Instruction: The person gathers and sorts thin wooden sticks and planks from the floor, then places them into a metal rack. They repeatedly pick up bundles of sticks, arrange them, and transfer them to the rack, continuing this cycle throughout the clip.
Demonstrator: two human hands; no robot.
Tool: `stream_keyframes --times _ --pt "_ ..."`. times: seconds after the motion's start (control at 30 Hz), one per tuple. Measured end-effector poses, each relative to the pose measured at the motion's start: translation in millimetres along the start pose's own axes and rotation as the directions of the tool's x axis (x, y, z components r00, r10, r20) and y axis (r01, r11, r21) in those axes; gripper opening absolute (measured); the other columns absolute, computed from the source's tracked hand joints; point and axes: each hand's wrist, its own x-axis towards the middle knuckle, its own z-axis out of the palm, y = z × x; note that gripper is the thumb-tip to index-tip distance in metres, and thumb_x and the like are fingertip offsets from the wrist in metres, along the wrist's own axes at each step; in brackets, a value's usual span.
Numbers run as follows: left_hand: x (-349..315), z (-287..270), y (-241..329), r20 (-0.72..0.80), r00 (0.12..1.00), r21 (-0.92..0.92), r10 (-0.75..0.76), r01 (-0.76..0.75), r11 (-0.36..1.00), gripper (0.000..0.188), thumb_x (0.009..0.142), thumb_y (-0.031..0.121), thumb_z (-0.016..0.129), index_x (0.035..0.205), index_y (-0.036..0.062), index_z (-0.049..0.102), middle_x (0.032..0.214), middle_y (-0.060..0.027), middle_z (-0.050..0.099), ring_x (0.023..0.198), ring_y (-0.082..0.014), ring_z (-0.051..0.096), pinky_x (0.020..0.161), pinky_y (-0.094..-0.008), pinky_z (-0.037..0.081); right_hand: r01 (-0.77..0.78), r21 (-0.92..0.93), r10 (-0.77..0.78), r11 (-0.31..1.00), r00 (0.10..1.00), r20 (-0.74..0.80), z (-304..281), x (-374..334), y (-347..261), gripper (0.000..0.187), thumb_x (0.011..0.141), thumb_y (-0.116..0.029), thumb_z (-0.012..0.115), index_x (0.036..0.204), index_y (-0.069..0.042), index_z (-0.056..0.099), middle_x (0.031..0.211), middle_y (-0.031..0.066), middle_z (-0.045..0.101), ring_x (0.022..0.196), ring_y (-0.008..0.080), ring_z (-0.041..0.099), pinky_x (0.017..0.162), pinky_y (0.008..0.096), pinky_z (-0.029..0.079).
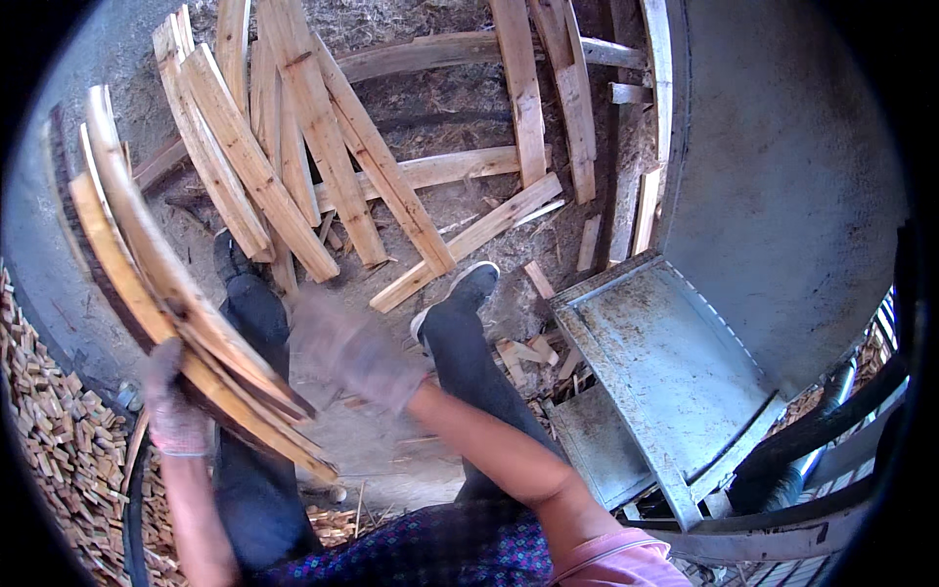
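A bundle of planks (pixel 166 284) is being gripped at left by the closed left hand (pixel 174 406); the right hand (pixel 352 347), blurred at centre, is being held open, empty, beside the bundle's lower edge.

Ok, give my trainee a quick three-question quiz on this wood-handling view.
1. True or false: the left hand grips a bundle of wooden slats.
2. Where does the pile of small wood blocks lie? A) at the person's left B) on the metal table C) under the right shoe
3. Fill in: the right hand wears a ____ and looks motion-blurred.

Key: 1 true; 2 A; 3 glove.
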Motion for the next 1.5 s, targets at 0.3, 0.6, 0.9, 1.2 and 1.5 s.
stream_keyframes --times 0.3,0.6,0.9,1.2,1.5 --pt "224 -187 111 -0.005 0.993 0.18 0.114 -0.112 0.977 0.055 0.098 0.034 0.069 0.139 -0.0007 0.059 0.126 -0.011 0.067 0.112 -0.0218 0.066 0.103 -0.0353 0.052 -0.871 0.221 0.782 0.438 0.248 -0.572 -145 21 184 0.086 0.085 -0.059 0.071 0.128 0.015 0.061 0.132 0.0367 0.062 0.126 0.0427 0.061 0.107 0.0411 0.045" --pt "275 -242 113 -0.24 0.841 0.969 0.485 0.236 0.071 0.076 0.085 0.053 0.079 0.131 -0.0041 0.063 0.121 -0.0219 0.069 0.111 -0.0328 0.064 0.098 -0.0443 0.047 -0.813 0.273 0.684 0.515 0.197 -0.703 -143 2 219 0.069 0.087 -0.051 0.068 0.115 0.012 0.069 0.122 0.032 0.069 0.114 0.0413 0.068 0.099 0.0432 0.049" --pt "165 8 -42 0.088 0.946 0.767 0.313 -0.265 0.585 0.084 0.098 0.054 0.062 0.155 -0.0048 0.04 0.158 -0.0245 0.044 0.147 -0.0329 0.042 0.121 -0.0393 0.032 -0.399 -0.406 0.259 0.822 0.897 -0.357 -168 65 58 0.066 0.076 -0.038 0.082 0.122 0.004 0.06 0.111 0.0214 0.07 0.102 0.0337 0.07 0.091 0.043 0.055" --pt "183 101 -47 -0.096 0.926 0.77 0.366 -0.164 0.616 0.095 0.092 0.055 0.068 0.154 -0.0105 0.037 0.15 -0.0317 0.05 0.139 -0.0392 0.052 0.115 -0.0408 0.037 -0.124 -0.705 -0.094 0.698 0.961 -0.262 -135 199 20 0.086 0.08 -0.052 0.079 0.137 0.007 0.053 0.138 0.0307 0.057 0.125 0.0425 0.059 0.107 0.0481 0.047" --pt "130 144 -76 0.298 0.606 0.704 0.738 -0.661 0.258 0.07 0.095 0.022 0.073 0.155 0.0015 0.042 0.155 -0.0223 0.049 0.146 -0.0326 0.046 0.121 -0.0387 0.034 -0.668 -0.619 0.302 0.413 0.742 -0.599 -424 155 145 0.089 0.084 -0.062 0.072 0.141 0.003 0.053 0.127 0.0319 0.066 0.116 0.0444 0.066 0.101 0.048 0.051"
